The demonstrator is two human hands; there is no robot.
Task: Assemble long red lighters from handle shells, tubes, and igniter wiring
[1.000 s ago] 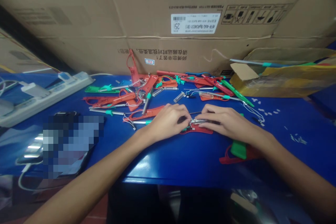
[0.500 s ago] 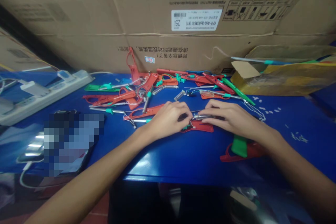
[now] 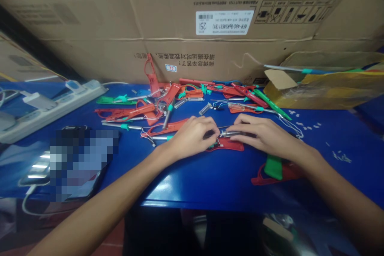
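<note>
My left hand (image 3: 196, 136) is closed in a pinch at the end of a small part, and its fingertips hide what they grip. My right hand (image 3: 264, 134) has thumb and fingers closed on a slim silvery part (image 3: 230, 133) pointing at the left fingertips. Below both hands lies a red plastic shell (image 3: 232, 145) with small green and white bits by its left end. Just left of my left hand is another red shell with a loop end (image 3: 159, 129), beside a metal tube with a green collar (image 3: 163, 138) and thin white wires.
Behind the hands, red and green shells (image 3: 153, 112), metal tubes and small clear-cased pieces (image 3: 205, 108) lie scattered. A cardboard box (image 3: 324, 90) stands right; white scraps (image 3: 313, 127) lie before it. Left are a power strip (image 3: 57, 108) and a phone (image 3: 37, 168). A large carton (image 3: 168, 16) closes the back.
Both hands stay nearly in place at the silvery part, with only slight finger movement. The scattered parts around them look unmoved.
</note>
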